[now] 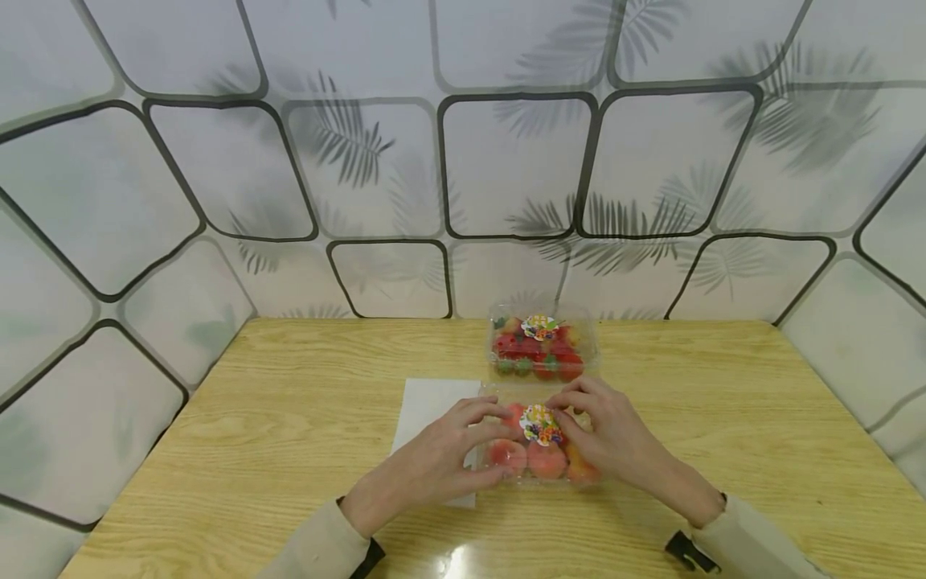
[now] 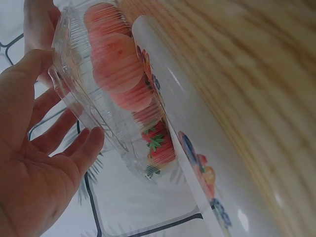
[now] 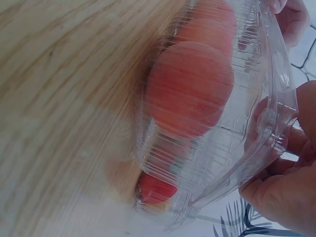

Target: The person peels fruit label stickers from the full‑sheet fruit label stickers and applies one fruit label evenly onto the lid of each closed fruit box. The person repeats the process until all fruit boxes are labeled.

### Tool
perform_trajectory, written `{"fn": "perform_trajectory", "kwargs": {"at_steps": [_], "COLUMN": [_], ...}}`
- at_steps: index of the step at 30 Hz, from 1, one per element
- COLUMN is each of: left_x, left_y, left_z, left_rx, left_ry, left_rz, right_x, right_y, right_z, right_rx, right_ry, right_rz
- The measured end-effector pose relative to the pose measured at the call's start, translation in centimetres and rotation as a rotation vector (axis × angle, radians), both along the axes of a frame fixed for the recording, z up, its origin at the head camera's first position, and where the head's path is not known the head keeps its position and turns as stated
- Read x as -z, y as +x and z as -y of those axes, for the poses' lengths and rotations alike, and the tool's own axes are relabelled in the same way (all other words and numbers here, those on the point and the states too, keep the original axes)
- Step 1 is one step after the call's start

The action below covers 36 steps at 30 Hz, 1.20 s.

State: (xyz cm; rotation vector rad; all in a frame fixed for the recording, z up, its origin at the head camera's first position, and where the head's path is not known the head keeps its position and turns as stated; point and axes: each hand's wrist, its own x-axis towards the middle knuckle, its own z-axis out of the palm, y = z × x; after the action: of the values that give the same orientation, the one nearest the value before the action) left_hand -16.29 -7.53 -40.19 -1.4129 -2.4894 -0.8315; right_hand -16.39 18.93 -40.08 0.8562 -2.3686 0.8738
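A clear plastic clamshell box of peaches lies between the hands, its lid down. On the lid is a round fruit-print sticker. My left hand rests along the box's left side, fingers loosely bent over the lid. From the right, my right hand touches the lid, with index finger and thumb at the sticker's right edge. In the right wrist view, its fingers lie by the lid's rim. A white sheet lies partly under the left hand; the left wrist view shows fruit-print stickers on it.
Behind the peaches stands a second clear box of strawberries, with a similar round sticker on its lid. Both boxes are on a wooden table that meets a patterned cloth backdrop.
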Motion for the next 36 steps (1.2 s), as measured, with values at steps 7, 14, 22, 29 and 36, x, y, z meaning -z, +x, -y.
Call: {"fn": "perform_trajectory", "kwargs": {"at_steps": [7, 14, 22, 29, 36], "left_x": [0.0, 0.0, -0.1, -0.1, 0.0], "left_y": [0.0, 0.0, 0.0, 0.1, 0.1], "left_z": [0.0, 0.0, 0.0, -0.1, -0.1], "left_rx": [-0.004, -0.010, -0.007, -0.012, -0.014], "left_ry": [0.006, 0.000, -0.008, -0.016, 0.000], "left_rz": [-0.014, -0.001, 0.009, -0.002, -0.009], "right_x": [0.0, 0.0, -0.3, -0.4, -0.5], "right_y": [0.0, 0.0, 0.2, 0.1, -0.3], "right_z": [0.0, 0.0, -0.9, -1.9, -1.5], "right_rx": [0.003, 0.017, 0.078, 0.167, 0.243], "right_ry": [0.015, 0.071, 0.157, 0.242, 0.174], "right_rz": [0.020, -0.010, -0.016, 0.241, 0.378]}}
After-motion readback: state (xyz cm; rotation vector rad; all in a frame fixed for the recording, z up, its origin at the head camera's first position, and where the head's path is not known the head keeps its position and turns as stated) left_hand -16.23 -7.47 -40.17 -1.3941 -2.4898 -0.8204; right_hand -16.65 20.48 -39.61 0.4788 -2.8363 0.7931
